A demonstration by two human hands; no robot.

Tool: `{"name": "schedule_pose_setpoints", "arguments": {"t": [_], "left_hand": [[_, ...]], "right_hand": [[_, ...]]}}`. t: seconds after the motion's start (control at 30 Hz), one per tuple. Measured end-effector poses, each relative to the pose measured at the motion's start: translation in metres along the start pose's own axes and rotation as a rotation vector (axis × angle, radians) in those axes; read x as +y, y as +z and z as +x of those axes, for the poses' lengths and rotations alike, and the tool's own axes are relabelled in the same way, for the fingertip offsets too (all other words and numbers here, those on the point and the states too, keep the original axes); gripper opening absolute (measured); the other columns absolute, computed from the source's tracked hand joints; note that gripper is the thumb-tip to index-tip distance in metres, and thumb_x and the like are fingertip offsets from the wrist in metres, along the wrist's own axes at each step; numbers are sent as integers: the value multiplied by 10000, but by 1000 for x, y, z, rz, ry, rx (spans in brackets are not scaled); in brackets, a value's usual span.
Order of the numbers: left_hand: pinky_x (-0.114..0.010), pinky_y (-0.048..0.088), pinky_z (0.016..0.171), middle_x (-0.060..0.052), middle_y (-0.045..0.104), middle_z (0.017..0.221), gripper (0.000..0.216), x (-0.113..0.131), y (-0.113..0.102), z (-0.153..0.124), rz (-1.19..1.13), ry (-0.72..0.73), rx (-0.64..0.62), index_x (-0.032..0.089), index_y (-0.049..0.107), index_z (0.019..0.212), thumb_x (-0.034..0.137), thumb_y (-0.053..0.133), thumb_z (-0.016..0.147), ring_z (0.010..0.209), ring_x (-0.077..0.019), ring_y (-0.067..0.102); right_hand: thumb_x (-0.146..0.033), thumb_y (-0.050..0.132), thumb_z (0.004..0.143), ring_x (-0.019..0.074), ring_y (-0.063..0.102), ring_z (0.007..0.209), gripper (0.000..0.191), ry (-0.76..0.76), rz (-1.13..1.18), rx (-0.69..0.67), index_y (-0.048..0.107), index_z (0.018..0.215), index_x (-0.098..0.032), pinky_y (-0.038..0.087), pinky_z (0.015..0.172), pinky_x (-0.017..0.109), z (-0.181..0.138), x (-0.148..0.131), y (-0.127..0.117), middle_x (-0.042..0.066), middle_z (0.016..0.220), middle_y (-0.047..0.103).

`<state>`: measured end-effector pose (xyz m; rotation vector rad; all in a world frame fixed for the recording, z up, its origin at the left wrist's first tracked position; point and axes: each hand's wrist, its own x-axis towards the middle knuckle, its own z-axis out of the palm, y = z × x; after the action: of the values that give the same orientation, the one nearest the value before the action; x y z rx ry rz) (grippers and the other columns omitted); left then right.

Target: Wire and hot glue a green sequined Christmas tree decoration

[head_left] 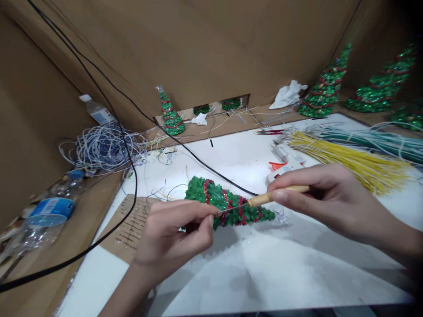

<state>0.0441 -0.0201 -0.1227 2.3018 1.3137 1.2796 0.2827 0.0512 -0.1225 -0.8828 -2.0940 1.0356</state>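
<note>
My right hand [330, 198] is closed around a wooden-handled awl [260, 199], its thin metal shaft pointing left. At the shaft's far end, the thumb and forefinger of my left hand [175, 229] are pinched together; whatever small thing may be between them is hidden. Under the shaft a green glittery Christmas tree figure [197, 188] with red garlands lies on its side. Its clear star [280, 216] points right. My left hand covers part of the tree's lower edge. Left of that hand lies a piece of cardboard [114, 233] with rows of dark strips.
Yellow wires [350, 158] and green wires [373, 138] lie in bundles at right. A black cable [132, 189] crosses the view. Tangled white wire [99, 147] and a plastic bottle [49, 213] are at left. Trees [170, 114] stand along the cardboard wall [205, 48].
</note>
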Motion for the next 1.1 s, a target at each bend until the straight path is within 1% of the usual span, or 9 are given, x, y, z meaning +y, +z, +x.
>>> {"name": "schedule_pose_setpoints", "arguments": {"t": [0.13,0.27,0.47,0.6,0.7,0.9,1.1], "left_hand": [[-142,323,340,22,583,467,135,2,-1,1,9,-1,-10,104,704,727,33,589,722,360,-36,440],[-135,335,347,9,612,491,133,2,0,2,3,2,-7,102,699,729,29,587,718,371,-37,456],[-136,339,356,-9,618,486,89,2,2,2,32,33,10,91,676,656,39,629,711,373,-36,443],[-143,353,365,-18,632,498,103,3,2,3,51,47,4,86,690,678,35,610,720,371,-41,460],[-147,341,350,-8,625,488,122,3,1,3,47,41,-4,93,700,690,38,594,720,354,-42,452],[-160,345,346,-17,636,494,140,1,1,2,8,25,-18,89,714,724,42,582,720,350,-51,460],[-140,384,362,-13,637,506,80,3,3,2,-4,34,0,93,696,732,52,634,702,373,-51,480]], "right_hand": [[-362,615,856,41,295,431,213,18,27,-18,763,789,-224,149,357,210,0,0,-2,-42,494,433],[-369,610,856,41,287,429,219,33,51,-20,759,786,-225,137,352,211,0,2,-1,-45,495,417],[-388,594,860,48,281,429,255,51,22,-32,755,758,-218,133,362,220,-1,-1,1,-44,472,393],[-401,567,875,50,264,425,305,50,13,-47,747,738,-197,130,367,226,-1,-1,1,-47,459,347],[-396,567,876,51,244,433,308,54,28,-60,747,750,-181,128,373,226,-1,0,1,-52,466,309],[-426,596,853,48,243,440,321,76,55,-38,743,748,-161,122,373,219,2,4,2,-52,502,286],[-445,581,852,52,229,422,357,79,74,-36,724,679,-168,113,356,215,2,3,2,-50,481,274]]}}
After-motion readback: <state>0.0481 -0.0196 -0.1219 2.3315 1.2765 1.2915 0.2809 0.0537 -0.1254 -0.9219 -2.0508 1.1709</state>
